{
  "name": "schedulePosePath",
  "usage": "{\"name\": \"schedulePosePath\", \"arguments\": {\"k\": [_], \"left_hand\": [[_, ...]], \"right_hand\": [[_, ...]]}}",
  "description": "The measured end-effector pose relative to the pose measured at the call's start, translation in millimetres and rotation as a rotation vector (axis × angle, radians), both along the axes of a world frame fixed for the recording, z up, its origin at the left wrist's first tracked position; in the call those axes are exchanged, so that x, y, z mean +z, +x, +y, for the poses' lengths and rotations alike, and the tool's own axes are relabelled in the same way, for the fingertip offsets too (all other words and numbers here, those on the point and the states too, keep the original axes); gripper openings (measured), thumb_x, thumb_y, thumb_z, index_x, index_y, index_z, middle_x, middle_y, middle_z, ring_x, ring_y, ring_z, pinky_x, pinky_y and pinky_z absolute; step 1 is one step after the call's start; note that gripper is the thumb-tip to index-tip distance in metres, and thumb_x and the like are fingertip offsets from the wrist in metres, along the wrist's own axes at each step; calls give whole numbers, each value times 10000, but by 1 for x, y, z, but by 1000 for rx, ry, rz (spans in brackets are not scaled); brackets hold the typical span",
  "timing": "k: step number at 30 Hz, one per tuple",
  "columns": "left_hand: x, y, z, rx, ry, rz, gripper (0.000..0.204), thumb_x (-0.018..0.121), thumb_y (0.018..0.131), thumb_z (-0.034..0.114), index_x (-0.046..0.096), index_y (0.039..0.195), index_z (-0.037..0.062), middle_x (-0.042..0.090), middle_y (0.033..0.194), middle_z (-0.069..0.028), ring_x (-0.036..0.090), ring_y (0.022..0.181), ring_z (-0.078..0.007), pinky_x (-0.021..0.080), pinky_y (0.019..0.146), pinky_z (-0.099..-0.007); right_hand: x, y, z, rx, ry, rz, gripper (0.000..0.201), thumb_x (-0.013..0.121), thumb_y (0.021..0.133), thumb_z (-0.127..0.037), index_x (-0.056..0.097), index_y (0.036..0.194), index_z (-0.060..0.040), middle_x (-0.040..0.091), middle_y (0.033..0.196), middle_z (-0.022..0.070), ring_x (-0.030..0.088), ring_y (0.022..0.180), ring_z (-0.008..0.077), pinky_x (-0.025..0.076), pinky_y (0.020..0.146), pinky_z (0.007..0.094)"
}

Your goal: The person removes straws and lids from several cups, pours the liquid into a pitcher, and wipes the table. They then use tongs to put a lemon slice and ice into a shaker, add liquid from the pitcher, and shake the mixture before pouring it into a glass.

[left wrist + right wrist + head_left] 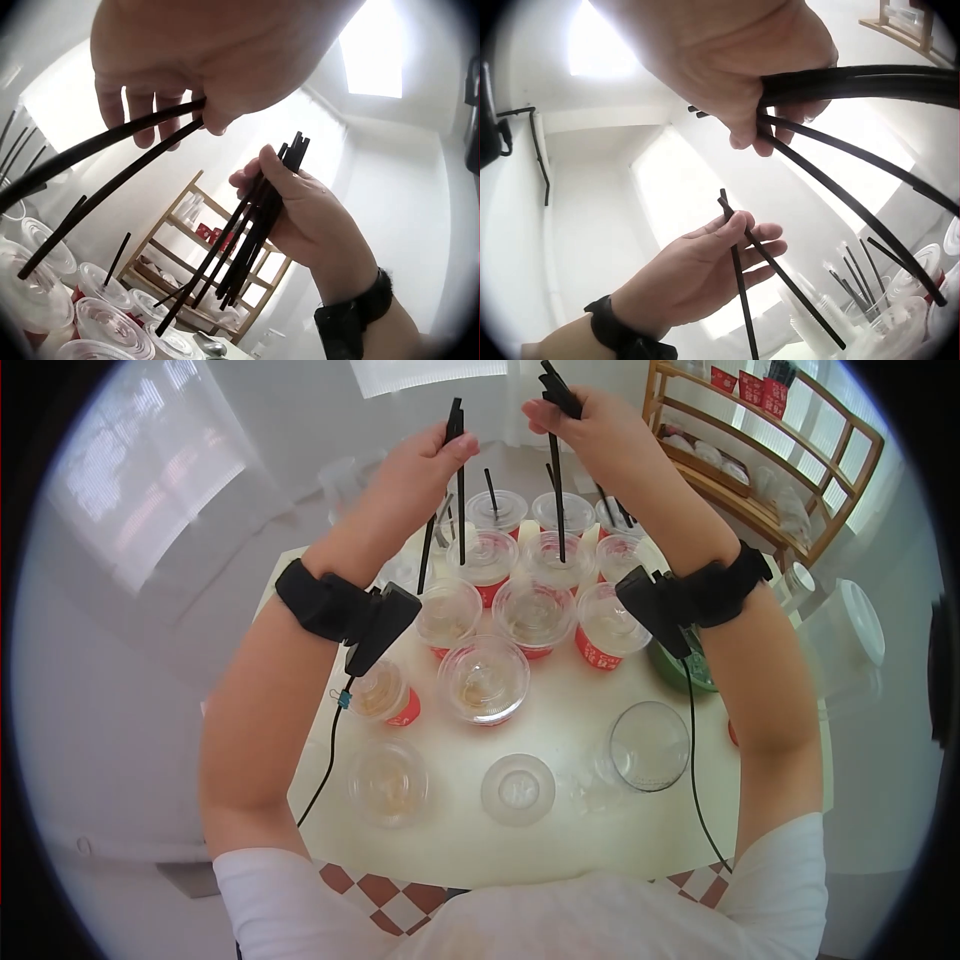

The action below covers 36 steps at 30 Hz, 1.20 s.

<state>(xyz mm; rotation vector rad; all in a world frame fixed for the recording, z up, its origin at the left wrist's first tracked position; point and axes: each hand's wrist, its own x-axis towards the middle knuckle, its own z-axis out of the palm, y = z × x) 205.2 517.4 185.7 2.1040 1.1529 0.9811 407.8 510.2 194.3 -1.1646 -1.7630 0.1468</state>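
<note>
Over the cups, my left hand (405,490) pinches two black drinking straws (124,191) between thumb and forefinger, its other fingers loosely extended. Their lower ends hang among the lids. Across from it, my right hand (605,445) grips a bundle of black drinking straws (255,232), most held together and a few splayed downward. One straw (558,510) from this hand reaches down over the lid of a middle cup (545,555). Red-and-white cups with clear lids stand in rows below; a back cup (497,510) has a black straw (490,490) standing in it.
On the table (460,850), a clear lidded cup (390,785), a small round lid (518,790) and a clear jar (650,745) stand near the front edge. A green bowl (672,665) lies under the right forearm. A wooden shelf (720,475) stands back right. Cables hang from both wrist cameras.
</note>
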Motion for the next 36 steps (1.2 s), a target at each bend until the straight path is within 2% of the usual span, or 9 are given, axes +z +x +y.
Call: {"name": "schedulePosePath", "arguments": {"k": [1, 4, 5, 8, 9, 16, 22, 31, 36], "left_hand": [[5, 3, -5, -61, 9, -69, 307, 466, 926, 342, 547, 1080, 89, 594, 952, 1, 522, 852, -71, 384, 731, -197], [13, 9, -15, -200, -20, -251, 318, 422, 946, 325, 511, 1142, 90, 606, 1008, -37, 575, 946, -118, 412, 754, -212], [15, 10, -16, -214, -70, -297, 316, 410, 952, 313, 500, 1159, 92, 607, 1006, -42, 585, 958, -137, 426, 752, -222], [10, 11, -24, -205, -160, -366, 326, 381, 962, 289, 477, 1205, 95, 607, 984, -46, 608, 907, -158, 464, 738, -252], [10, 11, -25, -195, -181, -375, 331, 372, 964, 282, 471, 1220, 95, 608, 974, -46, 614, 875, -160, 476, 733, -263], [7, 9, -22, -227, -284, -540, 384, 330, 954, 168, 370, 1328, 89, 557, 1002, -57, 574, 865, -144, 485, 790, -304], [4, -2, -39, -253, -453, -494, 332, 399, 939, 158, 411, 1252, 49, 537, 1065, -67, 547, 958, -151, 443, 875, -331], [-6, -10, -14, -393, -395, -447, 327, 484, 912, 180, 452, 1191, 12, 540, 1100, -61, 533, 1019, -153, 410, 930, -315], [-6, -20, -18, -301, -328, -184, 312, 534, 883, 186, 505, 1126, -8, 572, 1064, -69, 566, 991, -158, 434, 916, -302]], "right_hand": [[6, -6, -2, 63, 58, -26, 396, 618, 816, -391, 615, 835, 5, 538, 607, 91, 534, 559, 182, 421, 549, 341], [15, -36, -22, 317, -121, 254, 276, 535, 895, -235, 562, 833, 33, 575, 674, 65, 540, 613, 136, 435, 559, 291], [9, -43, -16, 365, -156, 461, 284, 549, 899, -235, 580, 827, 38, 584, 672, 33, 538, 588, 132, 452, 567, 280], [4, -45, -15, 456, -320, 537, 379, 522, 911, -314, 563, 1009, 50, 615, 883, 89, 574, 776, 164, 469, 698, 298], [-8, -55, -8, 370, -150, 603, 335, 623, 828, -319, 609, 863, 13, 549, 620, 69, 542, 566, 149, 424, 495, 299], [2, -83, -16, 452, -359, 833, 198, 646, 808, -144, 565, 890, 18, 569, 709, 83, 572, 593, 153, 452, 421, 280], [-7, -99, -17, 293, -352, 774, 223, 595, 845, -186, 540, 917, 18, 572, 755, 107, 556, 644, 192, 458, 531, 347], [-20, -96, 4, 427, -270, 671, 283, 519, 892, -260, 488, 990, 3, 563, 845, 106, 541, 738, 176, 456, 633, 338], [-26, -96, 1, 508, -321, 513, 301, 510, 900, -291, 481, 985, -4, 561, 844, 99, 545, 752, 164, 471, 647, 323]]}}
